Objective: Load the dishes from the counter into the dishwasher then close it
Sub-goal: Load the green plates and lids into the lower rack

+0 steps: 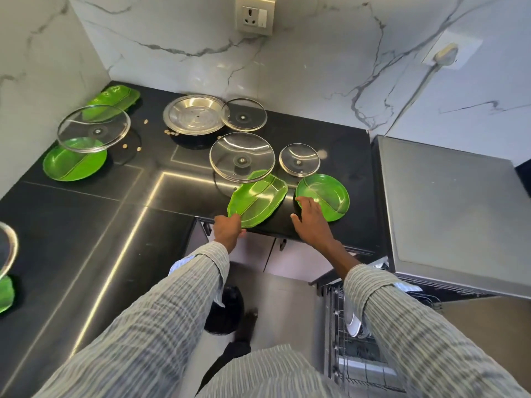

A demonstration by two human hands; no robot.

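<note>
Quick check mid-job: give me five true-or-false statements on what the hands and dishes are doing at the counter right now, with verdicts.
1. The left hand grips the leaf-shaped green plate. True.
2. The right hand holds a glass lid. False: it touches the round green plate.
3. The steel plate sits by the back wall. True.
4. The dishwasher rack is pushed in and shut. False: it is pulled out.
5. The small glass lid lies on the counter. True.

Left hand (228,228) on leaf-shaped green plate (260,201)
</note>
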